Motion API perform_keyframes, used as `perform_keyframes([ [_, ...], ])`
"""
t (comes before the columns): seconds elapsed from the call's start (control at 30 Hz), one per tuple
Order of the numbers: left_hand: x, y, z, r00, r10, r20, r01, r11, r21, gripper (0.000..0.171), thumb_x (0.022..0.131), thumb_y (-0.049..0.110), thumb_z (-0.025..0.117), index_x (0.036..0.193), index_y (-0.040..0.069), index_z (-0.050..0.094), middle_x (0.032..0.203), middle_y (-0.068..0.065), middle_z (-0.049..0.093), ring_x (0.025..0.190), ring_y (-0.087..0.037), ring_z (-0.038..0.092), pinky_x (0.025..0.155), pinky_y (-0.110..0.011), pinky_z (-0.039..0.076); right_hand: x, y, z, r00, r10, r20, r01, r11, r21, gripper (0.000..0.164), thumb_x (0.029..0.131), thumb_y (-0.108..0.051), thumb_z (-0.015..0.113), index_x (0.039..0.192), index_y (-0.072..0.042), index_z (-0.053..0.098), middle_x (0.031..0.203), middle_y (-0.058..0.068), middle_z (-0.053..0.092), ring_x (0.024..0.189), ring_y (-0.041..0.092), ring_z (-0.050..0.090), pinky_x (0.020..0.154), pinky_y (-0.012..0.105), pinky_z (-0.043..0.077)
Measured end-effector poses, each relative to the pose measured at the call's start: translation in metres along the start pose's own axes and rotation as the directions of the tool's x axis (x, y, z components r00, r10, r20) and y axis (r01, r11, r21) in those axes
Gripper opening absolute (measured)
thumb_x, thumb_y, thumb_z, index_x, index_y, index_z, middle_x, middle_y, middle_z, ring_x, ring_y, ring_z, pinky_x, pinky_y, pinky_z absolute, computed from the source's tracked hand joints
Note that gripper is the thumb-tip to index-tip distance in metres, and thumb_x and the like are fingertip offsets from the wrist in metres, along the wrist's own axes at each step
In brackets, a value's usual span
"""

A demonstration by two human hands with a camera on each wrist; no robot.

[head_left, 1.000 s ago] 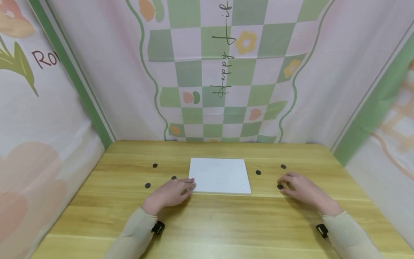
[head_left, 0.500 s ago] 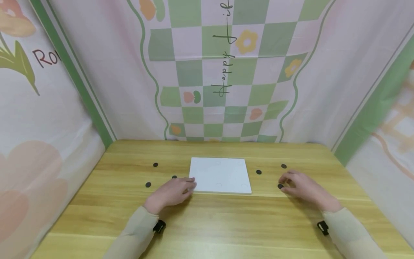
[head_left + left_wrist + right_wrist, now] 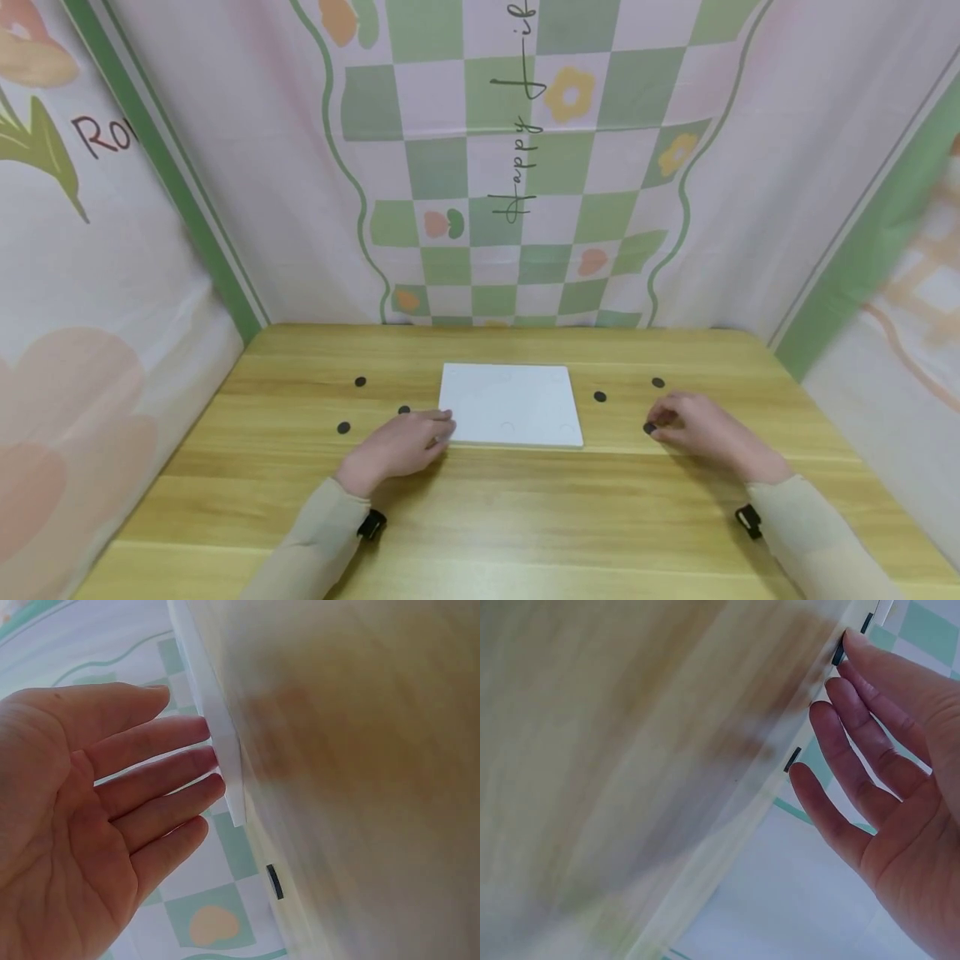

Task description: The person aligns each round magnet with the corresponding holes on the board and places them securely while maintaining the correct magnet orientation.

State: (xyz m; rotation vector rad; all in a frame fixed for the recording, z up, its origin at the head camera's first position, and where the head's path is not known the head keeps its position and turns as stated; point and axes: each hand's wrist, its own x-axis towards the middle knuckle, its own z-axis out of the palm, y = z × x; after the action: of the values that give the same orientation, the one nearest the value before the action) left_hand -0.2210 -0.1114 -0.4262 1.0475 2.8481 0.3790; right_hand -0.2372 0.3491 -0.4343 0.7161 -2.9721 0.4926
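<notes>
A thin white board [image 3: 512, 404] with faint round marks on its face lies on the wooden table. My left hand [image 3: 397, 444] touches its near left corner with the fingertips; in the left wrist view the fingers [image 3: 161, 780] are nearly straight against the board's edge [image 3: 231, 765]. To the right, my right hand [image 3: 701, 429] pinches a small black disc [image 3: 650, 428] between thumb and forefinger, low at the tabletop. The right wrist view has the thumb [image 3: 862, 651] on this disc [image 3: 838, 652]. Whether it has left the table, I cannot tell.
Left of the board lie three more black discs [image 3: 343, 427], one partly behind the left hand. Two others [image 3: 600, 397] lie right of the board, one just beyond the right hand. Printed curtains [image 3: 495, 167] enclose the wooden table [image 3: 525, 517] at back and sides.
The right thumb and forefinger have closed together on the black disc, which has shifted very slightly. My left hand stays at the board's corner.
</notes>
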Motion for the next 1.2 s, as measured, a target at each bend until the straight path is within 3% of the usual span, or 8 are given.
perform_keyframes([
  [0.73, 0.0024, 0.0025, 0.0005, 0.999, 0.032, 0.009, -0.032, 0.998, 0.055, 0.037, 0.099, 0.019, 0.050, 0.132, 0.005, 0.055, 0.142, -0.012, 0.049, 0.130, -0.025, 0.047, 0.107, -0.040, 0.040, 0.0040, 0.0013, -0.0023, 1.000, -0.015, 0.024, 0.014, 1.000, 0.025, 0.013, 0.078, -0.014, 0.075, 0.090, -0.011, 0.070, 0.085, -0.003, 0.068, 0.077, 0.009, 0.064, 0.071, 0.028, 0.057],
  [1.2, 0.0024, 0.0022, 0.0001, 1.000, 0.024, 0.012, -0.024, 0.999, 0.034, 0.037, 0.099, 0.020, 0.048, 0.133, 0.005, 0.055, 0.142, -0.011, 0.048, 0.131, -0.025, 0.047, 0.107, -0.040, 0.040, 0.0083, 0.0075, -0.0020, 0.999, -0.029, 0.033, 0.028, 0.999, 0.023, 0.012, 0.078, -0.017, 0.077, 0.088, -0.014, 0.071, 0.082, -0.007, 0.068, 0.073, 0.001, 0.061, 0.068, 0.024, 0.056],
])
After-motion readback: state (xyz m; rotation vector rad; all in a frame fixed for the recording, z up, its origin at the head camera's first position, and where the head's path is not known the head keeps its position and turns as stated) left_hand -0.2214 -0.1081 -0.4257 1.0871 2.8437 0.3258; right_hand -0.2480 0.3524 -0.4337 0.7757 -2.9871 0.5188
